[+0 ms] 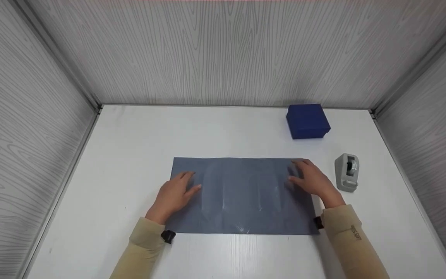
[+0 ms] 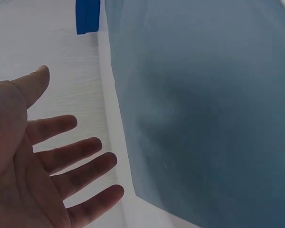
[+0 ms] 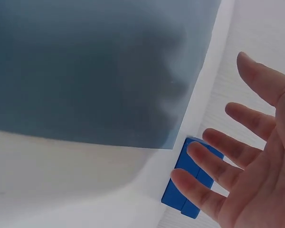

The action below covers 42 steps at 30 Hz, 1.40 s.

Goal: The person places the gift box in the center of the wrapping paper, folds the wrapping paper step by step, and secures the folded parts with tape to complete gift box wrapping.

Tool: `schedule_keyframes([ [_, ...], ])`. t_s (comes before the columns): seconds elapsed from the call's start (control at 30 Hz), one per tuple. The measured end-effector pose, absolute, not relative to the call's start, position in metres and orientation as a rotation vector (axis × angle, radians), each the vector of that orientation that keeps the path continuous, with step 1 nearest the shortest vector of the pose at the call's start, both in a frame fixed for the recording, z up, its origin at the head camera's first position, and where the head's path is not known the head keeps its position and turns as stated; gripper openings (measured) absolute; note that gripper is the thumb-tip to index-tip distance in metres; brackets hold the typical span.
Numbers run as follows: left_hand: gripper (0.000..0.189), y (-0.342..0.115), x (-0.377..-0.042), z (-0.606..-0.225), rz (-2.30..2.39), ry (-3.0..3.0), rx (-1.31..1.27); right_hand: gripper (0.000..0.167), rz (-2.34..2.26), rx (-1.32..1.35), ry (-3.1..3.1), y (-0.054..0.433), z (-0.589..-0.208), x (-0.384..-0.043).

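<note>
A person's left hand (image 1: 172, 197) and right hand (image 1: 316, 182) hover palm-down above opposite ends of a blue-grey sheet (image 1: 242, 193), fingers spread, holding nothing.

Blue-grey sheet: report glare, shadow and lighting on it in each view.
Head view: well lit, thin glare streaks on the blue-grey sheet; left wrist view: dimmer, a broad soft shadow over the sheet; right wrist view: dim too, a soft-edged, lobed shadow near the sheet's edge.

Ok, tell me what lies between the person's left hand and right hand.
In the head view, the creased, shiny middle of the grey-blue sheet lies between the left hand and the right hand; no other object shows there.
</note>
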<state>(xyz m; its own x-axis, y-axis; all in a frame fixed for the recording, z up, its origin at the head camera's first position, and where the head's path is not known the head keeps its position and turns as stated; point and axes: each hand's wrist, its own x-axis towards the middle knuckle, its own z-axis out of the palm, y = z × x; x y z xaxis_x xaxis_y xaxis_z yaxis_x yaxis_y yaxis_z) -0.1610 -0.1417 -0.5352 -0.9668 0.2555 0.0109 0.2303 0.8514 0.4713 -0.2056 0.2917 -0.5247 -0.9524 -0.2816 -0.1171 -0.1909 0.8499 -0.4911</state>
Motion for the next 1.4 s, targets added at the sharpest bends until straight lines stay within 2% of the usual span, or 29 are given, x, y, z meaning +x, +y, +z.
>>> schedule_keyframes([
  [0.37,0.066,-0.100,-0.192,-0.534,0.918,2.980,0.401,0.071,-0.830,-0.223,2.891,0.294,-0.523,-0.261],
  [0.67,0.064,-0.074,-0.200,-0.542,1.062,2.940,0.427,0.080,-0.746,-0.065,2.920,0.301,-0.518,-0.288],
  [1.03,0.064,-0.058,-0.201,-0.549,1.167,2.885,0.431,0.071,-0.563,-0.048,2.932,0.296,-0.514,-0.301],
  [1.4,0.064,-0.056,-0.197,-0.555,1.162,2.892,0.351,0.069,-0.498,-0.140,3.057,0.258,-0.526,-0.294],
])
